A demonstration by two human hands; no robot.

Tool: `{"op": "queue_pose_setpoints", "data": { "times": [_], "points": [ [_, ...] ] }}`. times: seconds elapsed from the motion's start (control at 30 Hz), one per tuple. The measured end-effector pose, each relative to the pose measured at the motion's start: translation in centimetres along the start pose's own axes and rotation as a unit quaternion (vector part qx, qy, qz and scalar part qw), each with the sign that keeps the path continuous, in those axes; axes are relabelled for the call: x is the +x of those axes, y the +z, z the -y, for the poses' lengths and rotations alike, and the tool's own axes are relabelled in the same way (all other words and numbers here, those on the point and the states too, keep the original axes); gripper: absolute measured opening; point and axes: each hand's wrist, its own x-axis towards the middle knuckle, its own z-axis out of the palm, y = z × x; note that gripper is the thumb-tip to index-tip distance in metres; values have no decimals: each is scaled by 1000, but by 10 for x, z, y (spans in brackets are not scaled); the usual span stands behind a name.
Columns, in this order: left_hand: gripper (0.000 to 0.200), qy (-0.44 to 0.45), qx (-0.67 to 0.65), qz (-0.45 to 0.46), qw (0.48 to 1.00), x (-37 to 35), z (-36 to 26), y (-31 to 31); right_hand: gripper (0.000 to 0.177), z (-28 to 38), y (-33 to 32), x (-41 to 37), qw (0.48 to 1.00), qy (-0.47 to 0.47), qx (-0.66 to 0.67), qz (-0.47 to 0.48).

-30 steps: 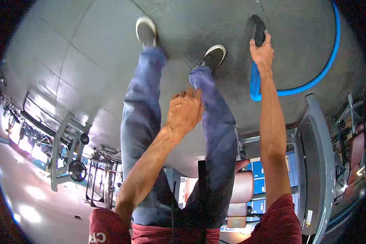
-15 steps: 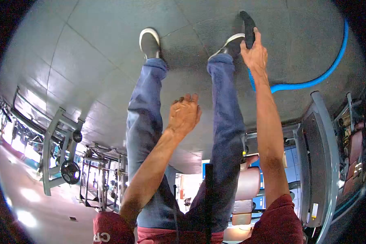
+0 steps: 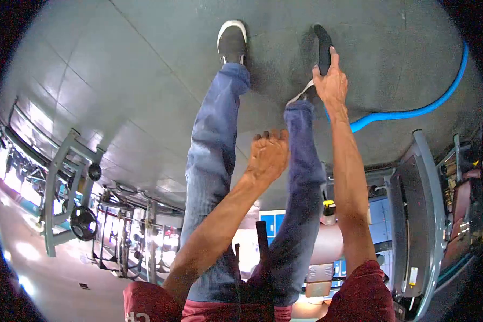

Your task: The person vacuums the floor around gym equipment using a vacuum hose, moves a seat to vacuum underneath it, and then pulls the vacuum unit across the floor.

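Observation:
My right hand is closed round the black curved end tube of a blue ribbed hose, which looks like a vacuum hose. The tube points away from me, low over the floor beside my right shoe. Beyond my wrist the hose curves off to the right along the floor; the joint is hidden by my hand and forearm. My left hand hangs between my legs with its fingers curled in, and nothing shows in it. My left shoe stands further forward on the floor.
Grey floor tiles stretch around my feet. Gym racks with weight plates stand at the left. Close on the right is a grey-framed machine. A padded bench and blue lockers appear behind me, between and beside my legs.
My left foot and left hand have shifted right in the view. My right hand, still gripping the black tube, sits slightly nearer to me. The hose has moved a little with it.

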Motion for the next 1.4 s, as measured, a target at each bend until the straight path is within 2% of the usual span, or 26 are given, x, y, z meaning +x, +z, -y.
{"op": "queue_pose_setpoints", "data": {
  "times": [0.07,0.17,0.37,0.53,0.63,0.77,0.83,0.87,0.93,1.07,1.17,1.27,1.4],
  "points": [
    [30,-3,-53,32,998,-4,-6,10,72,0,5,-7,1000,-25,-13,2],
    [38,-31,-45,35,998,-4,-12,14,71,0,13,-14,999,-41,-20,14],
    [38,-31,-92,-19,995,-6,-21,35,73,-3,11,-15,997,-71,-17,29],
    [32,-49,-76,-12,996,-9,-28,46,66,-2,5,-19,993,-95,-65,36],
    [29,-49,-66,-9,997,-11,-29,51,64,13,-3,-25,990,-143,-10,-14],
    [27,-43,-48,14,998,-9,-27,58,65,29,-2,-19,992,-121,-36,-21],
    [34,-43,-41,3,998,-9,-27,61,67,19,7,-3,993,-114,-15,-26],
    [37,-44,-38,-1,998,-8,-27,61,67,13,11,-2,992,-125,-18,-17],
    [30,-41,-48,-14,998,-9,-25,58,67,4,16,-8,989,-144,-29,4],
    [27,-47,-52,-28,997,-10,-28,54,68,-18,21,-43,990,-87,-88,60],
    [26,-47,-63,-29,997,-10,-26,55,68,-29,17,-69,991,-85,-55,85],
    [26,-52,-83,-43,994,-12,-25,54,69,-14,3,-91,985,-167,-6,39],
    [26,-51,-84,-43,994,-14,-22,49,63,24,0,-65,979,-169,-61,95]
  ]
}}
